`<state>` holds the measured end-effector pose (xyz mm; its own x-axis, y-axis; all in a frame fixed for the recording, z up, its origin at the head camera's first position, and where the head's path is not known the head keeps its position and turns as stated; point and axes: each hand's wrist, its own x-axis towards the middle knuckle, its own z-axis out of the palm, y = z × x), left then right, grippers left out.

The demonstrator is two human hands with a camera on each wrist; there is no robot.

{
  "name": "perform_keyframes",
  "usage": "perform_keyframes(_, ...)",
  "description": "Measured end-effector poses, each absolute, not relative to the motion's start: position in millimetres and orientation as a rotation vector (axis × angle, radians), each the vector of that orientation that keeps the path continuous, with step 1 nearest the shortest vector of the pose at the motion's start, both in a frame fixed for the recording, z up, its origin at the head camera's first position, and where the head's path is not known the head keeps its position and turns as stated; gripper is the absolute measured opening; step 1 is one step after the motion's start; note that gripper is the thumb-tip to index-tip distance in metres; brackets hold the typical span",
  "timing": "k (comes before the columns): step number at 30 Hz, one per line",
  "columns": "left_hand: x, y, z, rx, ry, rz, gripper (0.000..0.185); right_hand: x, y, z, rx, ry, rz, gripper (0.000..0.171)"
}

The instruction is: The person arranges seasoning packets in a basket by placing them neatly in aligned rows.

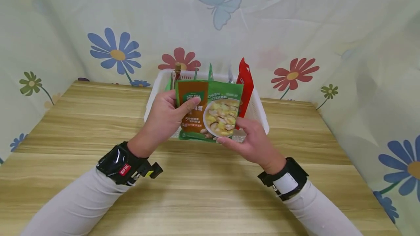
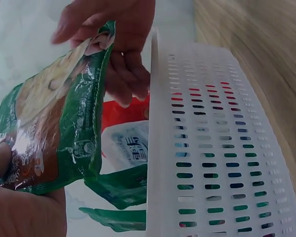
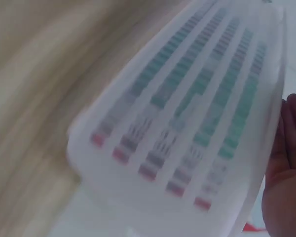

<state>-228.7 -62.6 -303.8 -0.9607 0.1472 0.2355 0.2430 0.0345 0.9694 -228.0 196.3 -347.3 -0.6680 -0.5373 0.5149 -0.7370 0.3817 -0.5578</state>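
You wear white sleeves (image 1: 78, 207) and a black band on each wrist: the left band (image 1: 123, 164) has a red label, the right band (image 1: 286, 180) a white patch.

Soup packet (image 1: 210, 110) before basket (image 1: 259, 109) on table (image 1: 203, 192).

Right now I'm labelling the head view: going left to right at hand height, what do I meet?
Left hand → green soup packet → right hand; the white basket stands behind them.

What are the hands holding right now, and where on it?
Both hold the green soup packet: left hand pinches its upper left edge, right hand grips its lower right corner.
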Motion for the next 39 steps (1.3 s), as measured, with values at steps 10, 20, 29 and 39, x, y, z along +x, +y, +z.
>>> perform_keyframes(10,-224.4,-55.3,-304.8,-0.483,-2.182,-2.095,0.032,-214.7,168.7,-345.8,0.933,-2.384,1.889,0.034)
perform_keyframes(20,-226.1,-54.5,-303.1,-0.47,-2.227,-2.055,0.032,-210.6,160.1,-348.4,0.978,-2.197,2.109,0.036)
perform_keyframes(29,-225.2,-43.5,-297.3,-0.508,-2.0,-1.998,0.035,-210.4,153.8,-346.7,0.791,-2.143,2.016,0.029)
perform_keyframes(39,-200.1,-12.0,-293.8,-0.612,-1.901,-1.814,0.055,-207.0,142.3,-348.0,0.557,-2.017,1.813,0.027)
